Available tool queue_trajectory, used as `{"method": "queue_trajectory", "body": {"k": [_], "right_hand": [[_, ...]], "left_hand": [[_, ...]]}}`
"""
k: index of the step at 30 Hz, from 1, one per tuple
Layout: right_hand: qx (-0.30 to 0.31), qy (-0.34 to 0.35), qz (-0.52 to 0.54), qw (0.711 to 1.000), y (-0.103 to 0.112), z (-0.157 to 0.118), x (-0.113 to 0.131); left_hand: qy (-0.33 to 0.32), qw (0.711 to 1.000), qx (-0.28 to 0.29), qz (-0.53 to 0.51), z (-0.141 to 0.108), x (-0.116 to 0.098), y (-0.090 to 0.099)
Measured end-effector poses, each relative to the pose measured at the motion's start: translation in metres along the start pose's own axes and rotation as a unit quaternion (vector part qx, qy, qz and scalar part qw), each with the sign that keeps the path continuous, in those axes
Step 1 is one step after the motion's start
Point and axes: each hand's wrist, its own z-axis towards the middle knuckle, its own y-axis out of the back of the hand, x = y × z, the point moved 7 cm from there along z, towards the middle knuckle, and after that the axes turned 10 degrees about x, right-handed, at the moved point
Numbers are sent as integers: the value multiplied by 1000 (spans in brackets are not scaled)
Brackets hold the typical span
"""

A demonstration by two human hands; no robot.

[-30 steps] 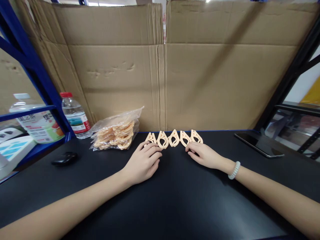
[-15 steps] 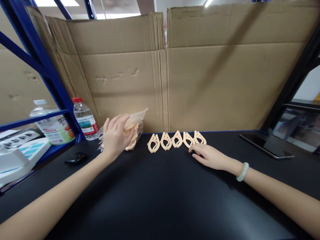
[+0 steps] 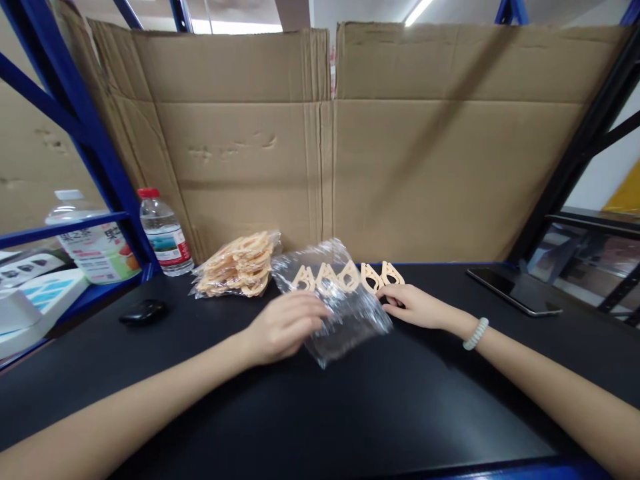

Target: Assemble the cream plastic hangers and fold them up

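My left hand (image 3: 285, 325) is closed on the edge of a clear plastic bag (image 3: 345, 327), held over the black table. Through the film show some of the beige folding hangers (image 3: 371, 277), which stand in a row near the cardboard. At the right end of that row rests my right hand (image 3: 413, 307), its fingers curled by the last hangers; whether it grips one is hard to see. A bagged pile of beige hangers (image 3: 240, 265) lies left of the row, touched by neither hand.
A water bottle with a red cap (image 3: 166, 233) stands at the back left, with a black mouse (image 3: 143, 312) in front. A dark tablet (image 3: 514, 291) lies at the right. Cardboard (image 3: 450, 167) walls the back edge.
My left hand has left the bagged pile and moved right and nearer, now with a clear plastic bag in it. My right hand has barely moved.
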Motion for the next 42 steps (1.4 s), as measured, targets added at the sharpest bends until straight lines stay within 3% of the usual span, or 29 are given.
{"method": "queue_trajectory", "body": {"k": [3, 4, 9, 12, 15, 18, 23, 27, 31, 37, 42], "right_hand": [[-12, 1, 25, 1000, 3, 0, -6], [-16, -1, 34, 999, 3, 0, -9], [-50, -19, 32, 998, 12, -3, -19], [-91, -38, 3, 995, 22, -6, -13], [-115, -24, -15, 993, 28, -8, -2], [-139, 12, -66, 988, 29, -8, 0], [-106, -31, -167, 980, 13, -7, -47], [-48, -67, -171, 982, 3, -4, -77], [-11, -81, -181, 980, 9, -5, -71], [-7, -48, -162, 986, 21, -14, -54], [6, -77, -196, 978, 15, -5, -83]], "left_hand": [[-28, 983, 135, -120, 13, -28, -27], [-24, 976, 143, -161, 16, -32, -28], [-34, 960, 71, -267, 14, -29, -14], [2, 954, 16, -299, 11, -22, -7], [114, 956, -21, -270, 11, -17, -6], [185, 954, 31, -233, 14, -22, -17], [173, 956, 122, -203, 14, -29, -36], [150, 952, 185, -193, 12, -32, -44], [132, 944, 240, -185, 14, -36, -45], [136, 939, 250, -190, 14, -35, -47], [146, 943, 242, -175, 13, -35, -52]]}}
